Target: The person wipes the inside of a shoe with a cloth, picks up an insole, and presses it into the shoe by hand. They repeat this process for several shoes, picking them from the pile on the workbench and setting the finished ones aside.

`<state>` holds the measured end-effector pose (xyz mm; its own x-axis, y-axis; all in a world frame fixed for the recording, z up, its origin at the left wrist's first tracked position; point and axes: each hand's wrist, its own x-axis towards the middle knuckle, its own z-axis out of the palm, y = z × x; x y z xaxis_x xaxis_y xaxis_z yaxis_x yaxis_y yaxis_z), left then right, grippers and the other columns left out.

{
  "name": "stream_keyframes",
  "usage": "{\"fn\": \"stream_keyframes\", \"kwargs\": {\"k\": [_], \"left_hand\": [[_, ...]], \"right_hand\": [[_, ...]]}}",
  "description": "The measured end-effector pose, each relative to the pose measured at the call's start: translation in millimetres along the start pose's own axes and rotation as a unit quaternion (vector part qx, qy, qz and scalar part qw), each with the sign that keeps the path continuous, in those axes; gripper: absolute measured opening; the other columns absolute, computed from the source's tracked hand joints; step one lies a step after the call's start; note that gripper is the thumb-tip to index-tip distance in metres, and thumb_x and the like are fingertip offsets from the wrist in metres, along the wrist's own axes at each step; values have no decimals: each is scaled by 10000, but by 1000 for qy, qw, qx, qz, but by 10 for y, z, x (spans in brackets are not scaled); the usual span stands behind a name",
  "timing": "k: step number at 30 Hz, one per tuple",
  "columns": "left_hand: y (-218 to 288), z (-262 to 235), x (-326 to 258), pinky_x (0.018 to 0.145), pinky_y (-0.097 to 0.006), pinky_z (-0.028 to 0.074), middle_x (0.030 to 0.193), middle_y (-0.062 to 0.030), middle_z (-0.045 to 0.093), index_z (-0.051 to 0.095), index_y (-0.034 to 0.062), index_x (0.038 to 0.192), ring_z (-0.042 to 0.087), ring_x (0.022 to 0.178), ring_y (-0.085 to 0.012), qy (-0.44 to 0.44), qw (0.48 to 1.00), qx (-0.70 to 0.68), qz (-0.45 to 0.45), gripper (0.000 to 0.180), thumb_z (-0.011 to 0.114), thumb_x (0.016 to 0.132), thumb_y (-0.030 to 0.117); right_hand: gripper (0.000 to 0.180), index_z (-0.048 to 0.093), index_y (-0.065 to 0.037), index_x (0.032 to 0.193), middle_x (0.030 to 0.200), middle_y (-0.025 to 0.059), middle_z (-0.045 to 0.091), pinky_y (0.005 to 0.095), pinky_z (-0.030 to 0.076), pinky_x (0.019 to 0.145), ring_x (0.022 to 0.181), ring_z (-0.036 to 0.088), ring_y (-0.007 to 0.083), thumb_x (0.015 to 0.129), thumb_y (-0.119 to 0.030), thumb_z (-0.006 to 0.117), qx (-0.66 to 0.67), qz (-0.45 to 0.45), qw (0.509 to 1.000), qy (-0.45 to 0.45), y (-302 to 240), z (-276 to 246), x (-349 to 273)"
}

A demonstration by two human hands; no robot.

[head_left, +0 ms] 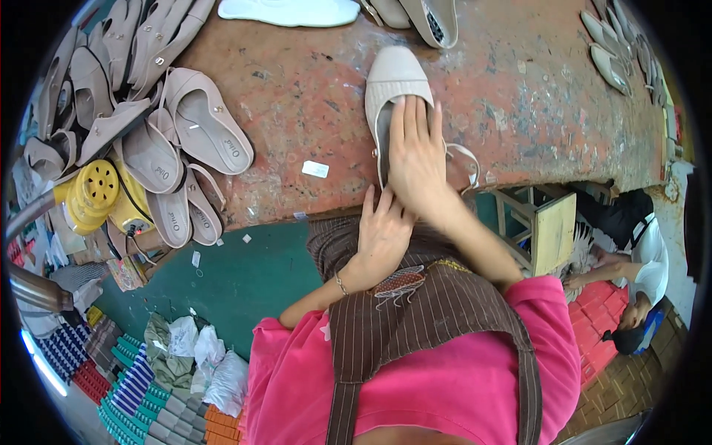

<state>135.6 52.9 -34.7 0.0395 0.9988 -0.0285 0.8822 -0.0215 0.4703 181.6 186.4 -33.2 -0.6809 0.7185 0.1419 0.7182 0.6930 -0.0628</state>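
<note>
A beige flat shoe [398,68] with a pleated band and a thin ankle strap lies on the worn red-brown worktable, its toe pointing away from me. Into its opening reaches my right hand [417,152], fingers stretched out flat over the insole, palm down. My left hand [386,228], with a bracelet at the wrist, rests at the table's near edge by the heel end. Its fingers are extended and slightly apart, and part of it is hidden under the right hand. A small white label [315,169] lies to the left of the shoe.
Many beige shoes [204,122] are heaped at the left, beside a yellow power-tool-like device [100,185]. A white sole-shaped piece [289,11] and more shoes [434,22] lie at the far edge. Shoes [612,59] stand far right. Another person [649,259] sits at right beyond a wooden stool [552,233].
</note>
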Motion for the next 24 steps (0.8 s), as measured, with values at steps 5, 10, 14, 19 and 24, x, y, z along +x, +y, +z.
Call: {"fn": "stream_keyframes", "kwargs": {"k": [5, 10, 14, 19, 24], "left_hand": [[54, -57, 91, 1048, -502, 382, 1112, -141, 645, 662, 13, 1148, 522, 1187, -331, 56, 998, 5, -2, 343, 652, 849, 181], [17, 19, -27, 1020, -505, 408, 1107, -158, 645, 669, 2, 1112, 526, 1179, -349, 33, 999, 4, 9, 318, 659, 840, 165], [19, -21, 85, 1107, -535, 322, 1346, -182, 533, 605, 3, 1238, 414, 1337, -329, 32, 999, 4, 1, 426, 595, 837, 148], [27, -54, 257, 1091, -581, 301, 1305, -160, 523, 637, 58, 1072, 404, 1331, -350, 147, 984, -65, -73, 424, 778, 741, 282], [-536, -624, 463, 930, -446, 458, 1096, -176, 609, 616, 29, 990, 601, 1070, -324, 262, 929, -257, -49, 305, 728, 746, 175]], "right_hand": [[623, 393, 147, 1365, 1391, 322, 445, 590, 149, 1169, 1373, 373, 437, 841, -151, 548, 56, 22, 989, -132, 63, -153, 278], [270, 587, 44, 1026, 1039, 213, 610, 599, 122, 1170, 1038, 584, 365, 806, -111, 562, -53, -11, 994, 97, -58, 11, 138], [166, 671, 17, 843, 747, 164, 651, 603, 76, 1183, 767, 668, 310, 782, -63, 540, 31, 23, 991, -128, 137, 46, 543], [142, 696, 12, 748, 671, 167, 653, 581, 165, 1182, 763, 686, 354, 780, -49, 572, 59, -132, 971, 191, 295, 86, 556], [225, 722, -23, 1025, 919, 167, 724, 384, 514, 898, 905, 712, 286, 854, -22, 575, 527, 139, 835, 78, 574, -705, 1183]]}}
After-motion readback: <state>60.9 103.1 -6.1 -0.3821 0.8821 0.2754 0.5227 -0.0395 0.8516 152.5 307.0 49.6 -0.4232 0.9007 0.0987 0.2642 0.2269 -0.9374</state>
